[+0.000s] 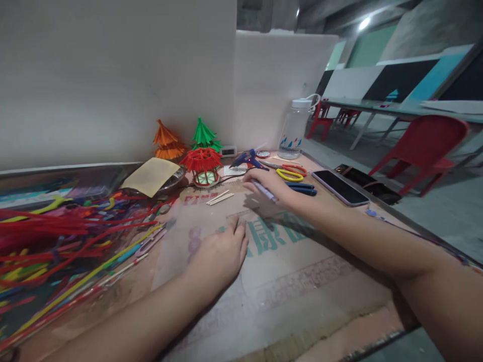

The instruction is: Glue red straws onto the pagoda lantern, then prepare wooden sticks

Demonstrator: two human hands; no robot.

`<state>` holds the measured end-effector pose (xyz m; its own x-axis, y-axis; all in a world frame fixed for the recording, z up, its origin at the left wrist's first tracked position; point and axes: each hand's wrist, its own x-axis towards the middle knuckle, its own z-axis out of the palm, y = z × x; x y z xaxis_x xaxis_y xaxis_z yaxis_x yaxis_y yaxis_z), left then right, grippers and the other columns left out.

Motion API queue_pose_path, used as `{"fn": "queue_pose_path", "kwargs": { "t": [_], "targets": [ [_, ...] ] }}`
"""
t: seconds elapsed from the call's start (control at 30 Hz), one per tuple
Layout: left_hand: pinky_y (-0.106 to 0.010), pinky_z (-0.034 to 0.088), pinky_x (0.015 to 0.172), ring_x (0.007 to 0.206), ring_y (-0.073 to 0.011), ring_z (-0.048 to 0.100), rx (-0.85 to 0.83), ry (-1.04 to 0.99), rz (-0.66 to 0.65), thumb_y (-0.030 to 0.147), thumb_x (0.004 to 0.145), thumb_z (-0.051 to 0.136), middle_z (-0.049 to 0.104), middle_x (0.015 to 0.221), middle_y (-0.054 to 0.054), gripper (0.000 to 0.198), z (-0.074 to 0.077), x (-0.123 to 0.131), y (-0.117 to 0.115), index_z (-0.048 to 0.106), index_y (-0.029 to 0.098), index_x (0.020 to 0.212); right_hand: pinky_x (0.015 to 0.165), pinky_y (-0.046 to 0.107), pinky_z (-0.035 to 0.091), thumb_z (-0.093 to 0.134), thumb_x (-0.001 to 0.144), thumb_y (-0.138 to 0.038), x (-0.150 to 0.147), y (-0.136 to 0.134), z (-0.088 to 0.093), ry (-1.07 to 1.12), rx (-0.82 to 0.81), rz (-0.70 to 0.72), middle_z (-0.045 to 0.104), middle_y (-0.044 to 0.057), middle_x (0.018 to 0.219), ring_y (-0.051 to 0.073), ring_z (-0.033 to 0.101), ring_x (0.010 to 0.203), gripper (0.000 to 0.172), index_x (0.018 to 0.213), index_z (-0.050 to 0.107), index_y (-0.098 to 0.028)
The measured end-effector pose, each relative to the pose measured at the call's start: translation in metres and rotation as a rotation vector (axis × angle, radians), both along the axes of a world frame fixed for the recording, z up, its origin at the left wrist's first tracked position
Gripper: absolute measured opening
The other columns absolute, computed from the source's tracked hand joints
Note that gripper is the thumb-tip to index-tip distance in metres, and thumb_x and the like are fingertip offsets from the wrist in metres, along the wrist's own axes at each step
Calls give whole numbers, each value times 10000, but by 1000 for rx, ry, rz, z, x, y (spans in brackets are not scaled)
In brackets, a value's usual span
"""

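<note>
My left hand [222, 251] rests low over the printed cardboard [287, 286], fingers bent and fingertips close together. A faint thin line shows by its fingertips; what they pinch, if anything, is too small to tell. My right hand [267, 183] reaches over the cardboard's far part, its fingers closed around a slim pale lilac tool [266, 192], whose kind is unclear. Several thin wooden sticks [221, 197] lie beyond my left hand. Behind them stands a little red-roofed model house [204, 166]. The blue glue gun [249, 159] lies just past my right hand.
Yellow-and-red-handled scissors [291, 172], blue-handled pliers [301, 188], and a phone [340, 187] lie on the right. A water bottle [292, 128] stands at the back. Orange [168, 141] and green [204, 134] models stand against the wall. Colourful strips [56, 231] crowd the left side.
</note>
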<state>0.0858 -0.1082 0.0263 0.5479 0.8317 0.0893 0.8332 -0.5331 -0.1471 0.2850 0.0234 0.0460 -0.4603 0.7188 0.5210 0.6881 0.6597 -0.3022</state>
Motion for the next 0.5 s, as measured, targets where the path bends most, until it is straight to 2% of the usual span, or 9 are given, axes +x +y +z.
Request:
{"fn": "queue_pose_path", "kwargs": {
  "t": [0.13, 0.23, 0.37, 0.5],
  "targets": [
    [-390, 653, 777, 957, -264, 781, 17, 11, -32, 275, 1068, 358, 469, 1580, -191, 480, -4, -1, -1, 513, 138, 1501, 790, 322, 438, 513, 975, -282, 46, -11, 6, -62, -19, -8, 710, 68, 906, 220, 621, 852, 245, 920, 724, -169],
    [-396, 656, 801, 987, -272, 776, 4, 14, -20, 289, 1061, 366, 471, 1582, -169, 485, -3, -2, -1, 520, 155, 1501, 823, 337, 439, 525, 966, -236, 64, -20, 9, -201, -92, -16, 724, 91, 965, 242, 639, 924, 224, 943, 740, -175],
    [-404, 661, 798, 998, -274, 777, -73, -10, -16, 308, 1046, 405, 481, 1586, -122, 470, 4, -7, 4, 545, 206, 1483, 754, 320, 418, 627, 943, -292, 68, -30, 12, -351, -180, -54, 724, 111, 921, 242, 635, 865, 185, 946, 758, -162],
    [-410, 656, 828, 1074, -273, 758, -117, -28, -90, 307, 1035, 423, 507, 1576, -92, 451, 10, -20, 11, 565, 251, 1459, 733, 315, 390, 604, 928, -174, 61, -35, 13, -401, -194, -81, 716, 111, 893, 239, 625, 848, 153, 910, 754, -149]
  ]
}}
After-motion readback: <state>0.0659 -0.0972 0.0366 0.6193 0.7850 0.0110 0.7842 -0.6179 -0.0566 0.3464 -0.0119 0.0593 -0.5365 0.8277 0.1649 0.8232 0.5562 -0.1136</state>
